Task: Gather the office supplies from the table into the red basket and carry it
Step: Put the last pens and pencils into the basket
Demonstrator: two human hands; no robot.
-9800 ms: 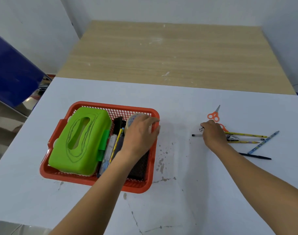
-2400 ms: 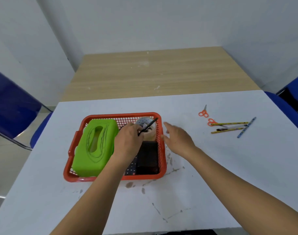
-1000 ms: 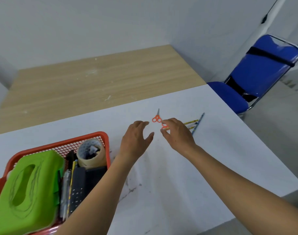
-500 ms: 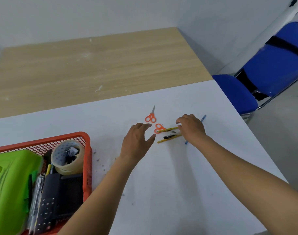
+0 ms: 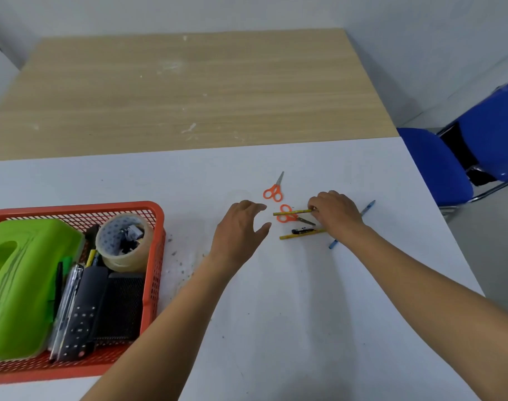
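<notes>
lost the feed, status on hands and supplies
Right hand pinching a yellow pencil, left hand open nearby. Scissors, blue pen not yet in red basket. Nothing blocking.

Both bare forearms reach forward from the near edge of the white table, the left hand palm down with fingers loosely spread and thumb out, the right hand nearer the right edge, fingertips curled onto a yellow pencil
</notes>
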